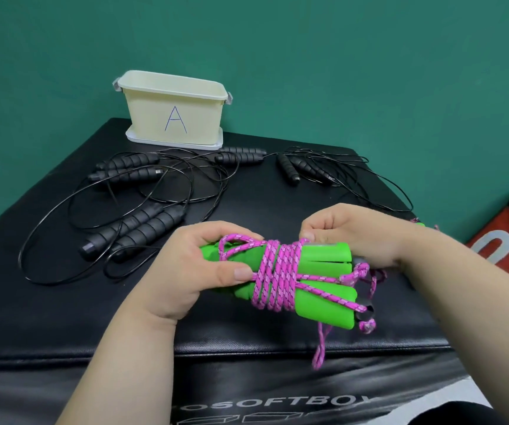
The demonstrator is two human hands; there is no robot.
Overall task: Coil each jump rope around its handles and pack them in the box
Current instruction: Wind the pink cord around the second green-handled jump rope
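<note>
- the left hand (195, 265) grips the green handles (323, 256) at one end, thumb on the pink rope (274, 271) coils; the right hand (348, 234) pinches the rope at the top of the bundle.
- the bundle is held just above the black padded block (63, 302), well apart from the cream box (173, 111).
- it looks light, with soft foam handles; the limp cord may unwind, so i'd hold across the coils.
</note>
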